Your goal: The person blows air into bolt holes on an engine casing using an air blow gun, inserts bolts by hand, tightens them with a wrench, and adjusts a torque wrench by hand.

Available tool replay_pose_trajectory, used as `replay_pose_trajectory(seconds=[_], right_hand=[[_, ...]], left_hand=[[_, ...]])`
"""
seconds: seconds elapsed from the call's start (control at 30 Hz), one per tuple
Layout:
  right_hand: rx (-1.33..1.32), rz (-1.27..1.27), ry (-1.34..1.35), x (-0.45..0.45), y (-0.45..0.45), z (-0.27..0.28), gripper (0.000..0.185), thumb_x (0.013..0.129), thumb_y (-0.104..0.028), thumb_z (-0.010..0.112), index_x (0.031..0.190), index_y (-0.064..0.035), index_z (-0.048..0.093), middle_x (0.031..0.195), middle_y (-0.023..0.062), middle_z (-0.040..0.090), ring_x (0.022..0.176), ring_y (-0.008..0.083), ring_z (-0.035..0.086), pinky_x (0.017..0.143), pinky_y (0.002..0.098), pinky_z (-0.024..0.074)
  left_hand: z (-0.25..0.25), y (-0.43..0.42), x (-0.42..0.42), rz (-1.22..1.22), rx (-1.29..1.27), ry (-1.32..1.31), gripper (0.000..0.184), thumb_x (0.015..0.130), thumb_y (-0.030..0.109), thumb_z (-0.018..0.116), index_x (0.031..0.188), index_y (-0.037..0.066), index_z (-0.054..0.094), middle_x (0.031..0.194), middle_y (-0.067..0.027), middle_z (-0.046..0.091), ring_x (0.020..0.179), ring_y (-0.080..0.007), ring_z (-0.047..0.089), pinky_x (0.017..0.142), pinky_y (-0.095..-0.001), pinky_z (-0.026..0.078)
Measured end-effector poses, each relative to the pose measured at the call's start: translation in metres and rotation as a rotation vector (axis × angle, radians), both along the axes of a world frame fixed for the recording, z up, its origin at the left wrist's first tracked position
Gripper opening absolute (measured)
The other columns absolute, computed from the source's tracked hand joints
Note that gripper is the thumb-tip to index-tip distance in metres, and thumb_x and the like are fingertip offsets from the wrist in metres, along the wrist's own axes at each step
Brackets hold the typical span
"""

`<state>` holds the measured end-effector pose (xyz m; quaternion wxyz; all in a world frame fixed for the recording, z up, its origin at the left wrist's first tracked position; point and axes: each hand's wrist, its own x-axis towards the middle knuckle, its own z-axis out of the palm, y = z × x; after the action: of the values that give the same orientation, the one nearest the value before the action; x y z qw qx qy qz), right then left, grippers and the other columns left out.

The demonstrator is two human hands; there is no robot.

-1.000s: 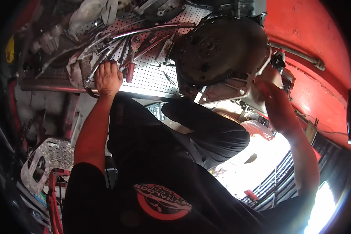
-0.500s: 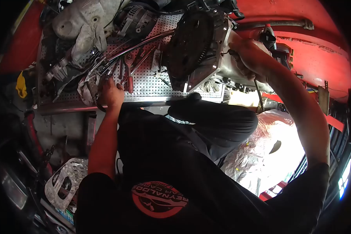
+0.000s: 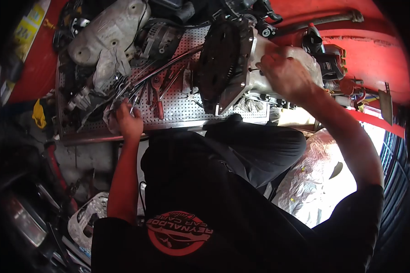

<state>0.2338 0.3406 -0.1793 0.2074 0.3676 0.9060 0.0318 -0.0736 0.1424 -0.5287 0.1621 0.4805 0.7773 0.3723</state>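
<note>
My left hand point(image 3: 129, 122) is among the hand tools at the tray's front left, its fingers curled around a shiny metal tool point(image 3: 132, 108). Beside it lies a ratchet with a red handle point(image 3: 159, 109). My right hand point(image 3: 289, 77) is over the pale metal housing point(image 3: 259, 84), fingers bent together near its bolted flange; whatever they hold is too small to make out. A dark toothed disc point(image 3: 218, 61) stands upright on the flange's left side.
The perforated metal tray point(image 3: 180, 111) bears a grey metal cover point(image 3: 109, 32), an alternator-like part point(image 3: 157, 41), a crumpled glove point(image 3: 108, 66) and a long bar point(image 3: 168, 63). Red bodywork point(image 3: 351, 50) rises at the back right. My bent leg is against the tray's front edge.
The view has shifted, showing more of the tray's left side. My right hand has moved from the housing's right side to near its flange. My left hand's fingers have curled in among the tools.
</note>
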Motion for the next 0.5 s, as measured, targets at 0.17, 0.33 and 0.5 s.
replay_pose_trajectory(seconds=[0.17,0.33,0.5], right_hand=[[-0.452,-0.819,0.476,-0.005,0.001,-0.019,0.025,0.097,-0.019,0.050,0.089,0.0014,0.063,0.068,0.0189,0.062,0.057,0.0354,0.060,0.054,0.0443,0.0492],[0.095,-0.256,0.499,-0.008,-0.016,-0.008,0.022,0.097,-0.021,0.054,0.099,0.0000,0.062,0.086,0.0175,0.067,0.066,0.0325,0.068,0.056,0.0445,0.0531],[0.011,0.277,-0.040,-0.003,-0.019,0.007,0.024,0.079,-0.009,0.061,0.101,-0.0012,0.058,0.087,0.0123,0.058,0.072,0.0249,0.069,0.056,0.0366,0.0579]], left_hand=[[0.032,0.006,-0.001,-0.026,-0.058,-0.014,0.049,0.079,0.002,0.064,0.126,0.004,0.054,0.103,-0.0131,0.062,0.102,-0.0341,0.058,0.091,-0.0455,0.045],[0.090,0.044,0.035,-0.188,0.028,-0.172,0.048,0.080,0.001,0.065,0.126,0.003,0.053,0.105,-0.0142,0.062,0.102,-0.0343,0.058,0.091,-0.0448,0.047],[0.109,0.074,0.044,-0.358,0.078,-0.070,0.047,0.082,0.003,0.065,0.127,0.002,0.053,0.105,-0.0146,0.062,0.101,-0.0351,0.059,0.091,-0.0458,0.047]])
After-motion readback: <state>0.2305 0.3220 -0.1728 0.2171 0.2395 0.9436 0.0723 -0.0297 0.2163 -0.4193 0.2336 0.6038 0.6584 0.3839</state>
